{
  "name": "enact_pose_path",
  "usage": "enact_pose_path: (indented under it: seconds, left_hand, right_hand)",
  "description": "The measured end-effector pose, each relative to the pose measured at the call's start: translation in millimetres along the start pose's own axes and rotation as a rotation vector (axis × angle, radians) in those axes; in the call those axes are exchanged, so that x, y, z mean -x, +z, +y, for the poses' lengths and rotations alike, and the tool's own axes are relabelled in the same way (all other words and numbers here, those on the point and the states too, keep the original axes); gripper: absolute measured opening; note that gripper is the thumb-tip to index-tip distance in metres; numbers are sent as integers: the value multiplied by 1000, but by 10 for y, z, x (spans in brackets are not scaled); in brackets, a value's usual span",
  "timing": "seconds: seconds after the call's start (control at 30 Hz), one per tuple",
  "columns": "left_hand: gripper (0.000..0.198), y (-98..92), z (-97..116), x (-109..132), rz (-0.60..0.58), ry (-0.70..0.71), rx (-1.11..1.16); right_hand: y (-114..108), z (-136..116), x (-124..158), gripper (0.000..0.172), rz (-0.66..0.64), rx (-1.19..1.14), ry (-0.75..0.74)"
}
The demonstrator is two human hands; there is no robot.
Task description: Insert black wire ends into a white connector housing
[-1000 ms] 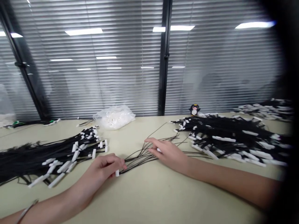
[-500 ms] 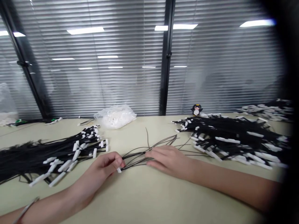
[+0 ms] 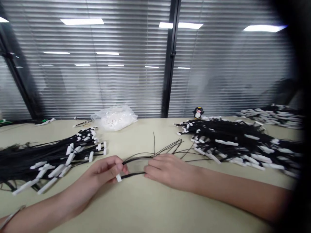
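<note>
Holding one black cable [image 3: 132, 175] level, its white connector [image 3: 118, 178] pointing left, pinched by left hand [image 3: 103, 171]; right hand [image 3: 167, 170] closed on it.
Loose wires [image 3: 157, 152] lie just behind; cable piles [image 3: 48, 155] flank it.

Office workbench: blinds [image 3: 109, 81], cable piles [image 3: 238, 142].

Even overhead light, ceiling lamps mirrored in glass, soft blur, right edge dark.

Cable piles [image 3: 48, 155] L & [image 3: 238, 139] R on table [image 3: 155, 207], bag [image 3: 113, 118] behind.
</note>
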State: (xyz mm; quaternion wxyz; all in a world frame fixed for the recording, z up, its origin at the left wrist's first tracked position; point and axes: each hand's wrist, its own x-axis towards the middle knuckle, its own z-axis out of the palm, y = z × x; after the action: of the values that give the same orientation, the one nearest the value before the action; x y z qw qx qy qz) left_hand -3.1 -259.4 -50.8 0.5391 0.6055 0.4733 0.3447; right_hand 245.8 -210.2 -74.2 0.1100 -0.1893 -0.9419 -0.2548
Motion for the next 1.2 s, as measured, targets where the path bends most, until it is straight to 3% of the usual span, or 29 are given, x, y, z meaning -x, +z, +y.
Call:
enact_pose_path:
  seconds: [0.17, 0.27, 0.43, 0.6, 0.77, 0.87, 0.97, 1.07, 1.2]
  left_hand:
    - [22, -38, -14, -63, 214, 104, 149]
    - [21, -95, -34, -119, 276, 158, 240]
    - [23, -166, -75, -174, 223, 158, 399]
    - [28, -116, -39, -126, 132, 177, 399]
    - [28, -51, 8, -89, 65, 95, 349]
    - [25, -46, -2, -101, 51, 85, 321]
    - [19, -42, -8, -96, 39, 83, 266]
    - [16, -22, -2, -58, -7, 90, 126]
    - [19, 6, -27, -23, -144, 158, -95]
  right_hand:
    - [41, 23, -30, 15, -110, 28, 140]
    - [33, 70, -27, 12, -193, 59, 221]
    - [11, 216, 83, 29, -331, 104, 398]
    - [-71, 341, 198, 24, -478, -18, 498]
    - [-345, 485, 171, 14, -561, -331, 581]
    - [-490, 646, 106, 28, -586, -626, 617]
    - [-499, 723, 25, 34, -540, -945, 647]
    - [-407, 558, -64, 44, -476, -1227, 667]
    - [-315, 35, -168, 44, -363, -1569, 656]
